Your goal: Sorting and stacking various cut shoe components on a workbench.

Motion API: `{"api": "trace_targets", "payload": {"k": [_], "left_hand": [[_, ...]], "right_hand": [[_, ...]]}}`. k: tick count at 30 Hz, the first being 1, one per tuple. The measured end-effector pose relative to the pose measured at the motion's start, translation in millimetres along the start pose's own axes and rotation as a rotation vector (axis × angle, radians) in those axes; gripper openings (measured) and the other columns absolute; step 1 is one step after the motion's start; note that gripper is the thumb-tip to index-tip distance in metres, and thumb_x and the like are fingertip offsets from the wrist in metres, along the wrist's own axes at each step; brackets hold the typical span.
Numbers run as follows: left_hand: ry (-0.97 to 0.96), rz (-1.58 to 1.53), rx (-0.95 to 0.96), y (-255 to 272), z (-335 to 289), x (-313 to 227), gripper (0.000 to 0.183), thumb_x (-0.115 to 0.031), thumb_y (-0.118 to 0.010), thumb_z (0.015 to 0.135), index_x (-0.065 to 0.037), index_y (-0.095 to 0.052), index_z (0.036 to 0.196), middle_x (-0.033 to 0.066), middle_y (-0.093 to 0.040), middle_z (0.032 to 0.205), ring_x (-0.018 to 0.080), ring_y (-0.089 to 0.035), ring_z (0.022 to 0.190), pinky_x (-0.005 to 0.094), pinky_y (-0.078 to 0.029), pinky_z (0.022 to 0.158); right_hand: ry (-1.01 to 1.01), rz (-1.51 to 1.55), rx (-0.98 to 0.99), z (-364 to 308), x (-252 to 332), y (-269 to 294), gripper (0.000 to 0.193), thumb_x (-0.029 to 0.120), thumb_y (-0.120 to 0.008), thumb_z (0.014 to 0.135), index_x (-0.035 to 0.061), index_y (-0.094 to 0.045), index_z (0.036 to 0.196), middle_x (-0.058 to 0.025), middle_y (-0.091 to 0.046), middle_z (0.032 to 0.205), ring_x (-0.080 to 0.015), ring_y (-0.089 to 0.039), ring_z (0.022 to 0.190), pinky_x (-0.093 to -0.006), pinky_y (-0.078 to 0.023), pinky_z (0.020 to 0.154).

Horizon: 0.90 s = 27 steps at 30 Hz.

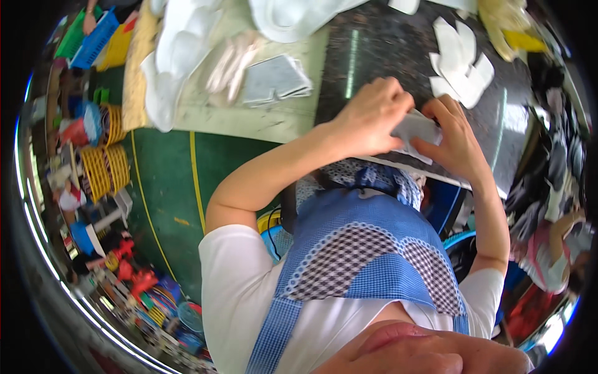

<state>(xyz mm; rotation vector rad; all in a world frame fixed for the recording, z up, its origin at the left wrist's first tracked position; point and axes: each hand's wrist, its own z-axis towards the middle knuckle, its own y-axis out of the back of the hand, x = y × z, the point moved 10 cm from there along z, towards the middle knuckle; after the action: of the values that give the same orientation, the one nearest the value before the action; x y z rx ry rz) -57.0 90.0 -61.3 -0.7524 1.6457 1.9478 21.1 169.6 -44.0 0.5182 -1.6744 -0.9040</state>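
Note:
Near the front edge of the dark table [380,59], a small light-grey flat piece [416,132] lies between my hands. My left hand [375,115] holds its left side, fingers bent and thumb at the lower edge. My right hand [455,138] grips its right side with curled fingers and thumb. My fingers cover part of the piece. To the left, on a pale board [289,121], lie a stack of grey cut pieces [276,80] and a bundle of pinkish-white strips [232,65]. Several white cut pieces [461,62] overlap beyond my right hand.
Translucent white moulded shapes [177,53] lie at the far left of the work surface. A yellowish plastic bag [501,25] sits at the far right. Yellow baskets [104,169] stand across the green floor [163,187]. Another person [548,255] is at the right edge.

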Motion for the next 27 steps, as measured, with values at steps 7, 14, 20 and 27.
{"api": "trace_targets", "payload": {"k": [7,14,20,27], "left_hand": [[0.179,-0.350,-0.299,82,-69,15,0.048,-0.009,-0.077,0.084,-0.005,-0.049,0.123,0.0090,-0.067,0.109,0.0221,-0.069,0.095,0.0332,-0.055,0.084],[0.632,-0.013,-0.396,137,-155,128,0.063,-0.024,-0.079,0.086,-0.002,-0.048,0.136,0.0175,-0.062,0.118,0.0295,-0.064,0.104,0.0378,-0.052,0.085],[0.608,-0.074,-0.467,130,-171,136,0.074,-0.022,-0.081,0.084,0.001,-0.044,0.144,0.0189,-0.056,0.136,0.0309,-0.059,0.120,0.0418,-0.048,0.103],[0.366,-0.327,-0.392,119,-148,98,0.095,-0.007,-0.080,0.077,-0.004,-0.025,0.155,0.0213,-0.054,0.132,0.0287,-0.059,0.120,0.0385,-0.050,0.100]], "right_hand": [[0.003,0.625,0.199,44,56,-28,0.041,0.005,-0.076,0.079,0.0003,-0.056,0.115,-0.0107,-0.066,0.097,-0.0139,-0.063,0.091,-0.0299,-0.051,0.079],[0.263,0.223,0.230,174,112,-110,0.064,0.028,-0.079,0.077,-0.0023,-0.057,0.129,-0.0180,-0.064,0.115,-0.0270,-0.063,0.106,-0.0345,-0.051,0.091],[0.090,0.037,0.605,184,117,-138,0.084,0.043,-0.080,0.064,-0.0039,-0.052,0.127,-0.0238,-0.059,0.121,-0.0346,-0.060,0.111,-0.0378,-0.049,0.093],[0.211,0.288,0.316,127,147,-100,0.059,0.010,-0.080,0.067,0.0005,-0.048,0.115,-0.0200,-0.065,0.100,-0.0318,-0.066,0.097,-0.0382,-0.052,0.084]]}}
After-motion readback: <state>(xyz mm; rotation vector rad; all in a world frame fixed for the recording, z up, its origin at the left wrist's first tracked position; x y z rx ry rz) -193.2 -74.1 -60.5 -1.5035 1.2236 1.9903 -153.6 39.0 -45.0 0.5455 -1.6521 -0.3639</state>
